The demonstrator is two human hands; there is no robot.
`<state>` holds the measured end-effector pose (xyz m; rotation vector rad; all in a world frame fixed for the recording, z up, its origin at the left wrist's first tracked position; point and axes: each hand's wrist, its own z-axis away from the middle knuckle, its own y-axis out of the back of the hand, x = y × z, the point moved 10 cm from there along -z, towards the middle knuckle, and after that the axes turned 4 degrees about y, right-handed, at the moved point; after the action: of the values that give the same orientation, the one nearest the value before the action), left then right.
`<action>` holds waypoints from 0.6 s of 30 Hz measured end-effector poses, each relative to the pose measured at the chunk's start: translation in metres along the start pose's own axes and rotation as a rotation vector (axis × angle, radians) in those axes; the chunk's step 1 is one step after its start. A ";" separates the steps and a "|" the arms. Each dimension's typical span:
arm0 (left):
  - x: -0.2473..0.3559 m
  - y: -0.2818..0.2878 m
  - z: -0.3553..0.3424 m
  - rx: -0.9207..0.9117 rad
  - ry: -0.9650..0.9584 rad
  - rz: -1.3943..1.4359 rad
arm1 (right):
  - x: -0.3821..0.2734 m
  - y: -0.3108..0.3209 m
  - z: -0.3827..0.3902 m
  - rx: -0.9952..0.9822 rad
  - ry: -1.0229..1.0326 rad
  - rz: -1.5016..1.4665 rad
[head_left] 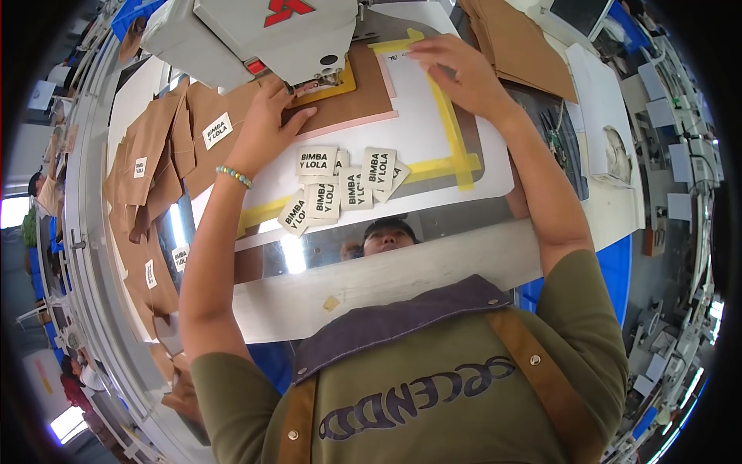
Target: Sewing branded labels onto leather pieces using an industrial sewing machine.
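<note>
A brown fabric piece (362,85) lies under the head of a white sewing machine (274,35), against pink guide strips (352,124). My left hand (272,116) rests on brown fabric just left of the needle area, thumb spread from the fingers. A yellow frame (334,91) surrounds the stitching spot, partly hidden by the machine. To the right, my right hand (456,73) is open above the corner of the yellow tape (444,104), holding nothing visible. Several cream fabric labels (355,188) with dark lettering lie in a loose pile in front of the machine.
Brown pieces bearing labels (158,155) hang and overlap along the left side. A stack of brown fabric (522,50) lies at the far right, near a white box (612,155). Dark tools (555,127) lie beside the right forearm. A metal table edge (456,251) runs before me.
</note>
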<state>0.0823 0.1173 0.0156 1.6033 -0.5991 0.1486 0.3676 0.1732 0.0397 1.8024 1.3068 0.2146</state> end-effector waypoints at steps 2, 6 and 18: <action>-0.019 0.001 0.009 -0.005 0.116 0.065 | -0.033 -0.018 -0.003 -0.139 0.084 0.015; -0.024 0.026 0.025 0.108 -0.063 0.052 | -0.063 -0.050 0.000 -0.295 0.177 0.043; -0.039 0.027 0.031 0.014 -0.081 0.021 | -0.073 -0.057 -0.004 -0.321 0.182 0.153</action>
<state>0.0288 0.0986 0.0181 1.6225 -0.6788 0.1037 0.2943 0.1178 0.0252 1.6343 1.1799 0.6489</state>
